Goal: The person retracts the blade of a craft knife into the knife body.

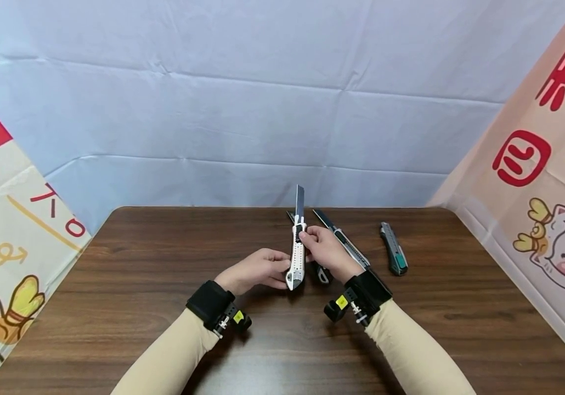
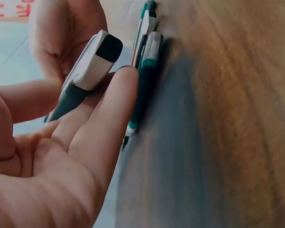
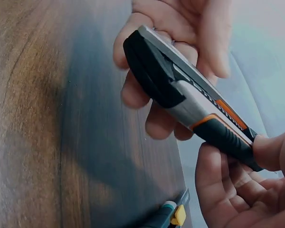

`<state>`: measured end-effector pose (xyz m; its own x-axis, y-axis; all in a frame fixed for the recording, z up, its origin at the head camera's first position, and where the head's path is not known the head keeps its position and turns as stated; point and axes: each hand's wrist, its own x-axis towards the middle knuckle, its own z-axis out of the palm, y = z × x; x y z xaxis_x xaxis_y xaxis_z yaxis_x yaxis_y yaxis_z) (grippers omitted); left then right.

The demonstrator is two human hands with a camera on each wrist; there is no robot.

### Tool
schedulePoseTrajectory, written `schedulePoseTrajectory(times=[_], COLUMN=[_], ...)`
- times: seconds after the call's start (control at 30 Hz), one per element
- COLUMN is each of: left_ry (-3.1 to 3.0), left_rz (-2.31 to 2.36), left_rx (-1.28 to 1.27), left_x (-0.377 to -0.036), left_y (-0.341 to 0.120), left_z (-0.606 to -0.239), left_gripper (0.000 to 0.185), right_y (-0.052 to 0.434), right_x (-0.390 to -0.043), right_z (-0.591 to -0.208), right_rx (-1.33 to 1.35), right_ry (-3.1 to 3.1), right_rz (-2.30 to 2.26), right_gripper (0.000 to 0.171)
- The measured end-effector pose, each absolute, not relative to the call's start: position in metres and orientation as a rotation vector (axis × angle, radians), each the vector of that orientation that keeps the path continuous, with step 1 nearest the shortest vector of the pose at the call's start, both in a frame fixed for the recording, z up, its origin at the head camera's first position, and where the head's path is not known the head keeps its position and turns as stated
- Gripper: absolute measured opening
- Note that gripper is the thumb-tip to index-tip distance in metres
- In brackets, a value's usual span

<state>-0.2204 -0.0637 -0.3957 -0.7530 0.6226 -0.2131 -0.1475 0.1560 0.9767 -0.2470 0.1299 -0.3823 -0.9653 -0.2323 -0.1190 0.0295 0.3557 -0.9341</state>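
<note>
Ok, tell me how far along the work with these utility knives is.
Done: the white knife has its blade extended, pointing away. In hand: the left hand grips its base and the right hand pinches near the slider. Left: two knives beside the right hand, one blade out, and a green knife lie untouched on the table.

Two knives point(image 1: 394, 255) right of hands point(image 1: 329, 251)
</note>
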Motion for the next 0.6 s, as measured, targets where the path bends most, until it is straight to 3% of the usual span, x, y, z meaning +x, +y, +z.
schedulePoseTrajectory(times=[0.6], left_ry=[1.941], left_rz=[1.663], left_rx=[0.472], left_x=[-0.2114], left_y=[-0.0621], left_z=[-0.3997], left_gripper=[0.032], right_y=[0.1239], right_x=[-0.2477], right_z=[-0.3826], right_rx=[-0.191], right_ry=[2.317], right_rz=[-1.723], right_gripper=[0.037])
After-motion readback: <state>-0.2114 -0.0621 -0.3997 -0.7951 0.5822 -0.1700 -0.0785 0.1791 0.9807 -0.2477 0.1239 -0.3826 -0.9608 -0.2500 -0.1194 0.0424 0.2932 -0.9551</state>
